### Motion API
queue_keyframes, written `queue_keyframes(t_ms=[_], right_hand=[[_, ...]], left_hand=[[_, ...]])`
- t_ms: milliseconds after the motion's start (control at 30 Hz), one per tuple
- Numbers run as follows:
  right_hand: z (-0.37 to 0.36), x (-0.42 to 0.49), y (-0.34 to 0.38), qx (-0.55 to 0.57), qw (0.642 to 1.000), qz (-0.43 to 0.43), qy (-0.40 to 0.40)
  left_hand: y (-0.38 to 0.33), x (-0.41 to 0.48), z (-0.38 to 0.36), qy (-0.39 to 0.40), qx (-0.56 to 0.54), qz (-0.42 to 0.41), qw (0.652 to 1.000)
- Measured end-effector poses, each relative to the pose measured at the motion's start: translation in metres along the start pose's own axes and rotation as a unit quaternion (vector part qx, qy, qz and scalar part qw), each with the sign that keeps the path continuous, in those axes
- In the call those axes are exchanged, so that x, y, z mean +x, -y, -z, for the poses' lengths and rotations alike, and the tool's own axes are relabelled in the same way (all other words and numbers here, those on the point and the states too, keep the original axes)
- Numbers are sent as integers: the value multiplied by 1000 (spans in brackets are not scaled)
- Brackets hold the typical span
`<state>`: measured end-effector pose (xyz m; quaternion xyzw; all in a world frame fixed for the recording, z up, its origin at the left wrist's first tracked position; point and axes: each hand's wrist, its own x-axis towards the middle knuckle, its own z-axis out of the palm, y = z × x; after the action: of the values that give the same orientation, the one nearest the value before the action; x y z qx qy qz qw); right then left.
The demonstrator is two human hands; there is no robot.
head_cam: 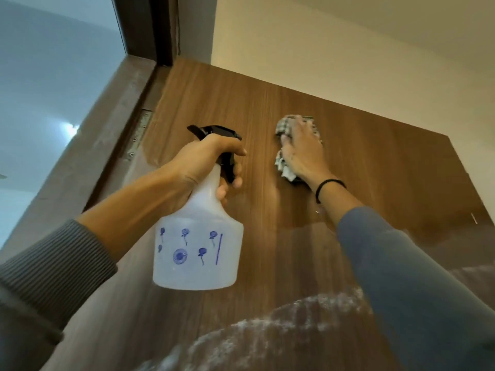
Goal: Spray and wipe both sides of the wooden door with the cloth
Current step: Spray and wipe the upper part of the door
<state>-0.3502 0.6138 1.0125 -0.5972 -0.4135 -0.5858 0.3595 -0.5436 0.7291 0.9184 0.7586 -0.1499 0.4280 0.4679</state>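
The brown wooden door (375, 162) fills the view, seen from below up to its top edge. My left hand (203, 162) grips the neck of a translucent white spray bottle (198, 245) with a black trigger head and blue printed marks; the nozzle points at the door. My right hand (301, 148) presses a crumpled checked grey cloth (285, 170) flat against the upper part of the door, fingers spread over it. The cloth shows at both ends of the hand. A pale hazy patch (267, 333) lies on the lower door surface.
The brown door frame (107, 145) runs along the left, with a metal hinge (139, 135) beside the door's edge. A cream wall (334, 49) rises above the door's top. A bluish-white ceiling with a light spot (71, 128) shows at far left.
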Motion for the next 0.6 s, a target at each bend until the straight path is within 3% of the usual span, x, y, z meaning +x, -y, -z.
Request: queue_keyframes(t_ms=[133, 267, 333, 467, 533, 600], right_hand=[[-20, -17, 64, -27, 982, 181, 55], [-14, -21, 53, 24, 942, 297, 157], [-4, -20, 25, 29, 952, 271, 140], [3, -31, -3, 79, 993, 73, 37], [4, -42, 3, 68, 994, 66, 57], [6, -53, 9, 64, 986, 112, 109]], left_hand=[[4, 1, 0, -1, -11, -5, 1000], [13, -8, -10, -17, -16, -22, 999], [15, -22, -7, -23, -17, -27, 999], [19, -49, 13, -48, -17, -46, 998], [21, -56, 21, -49, -13, -37, 998], [25, -62, 27, -55, -9, -23, 998]])
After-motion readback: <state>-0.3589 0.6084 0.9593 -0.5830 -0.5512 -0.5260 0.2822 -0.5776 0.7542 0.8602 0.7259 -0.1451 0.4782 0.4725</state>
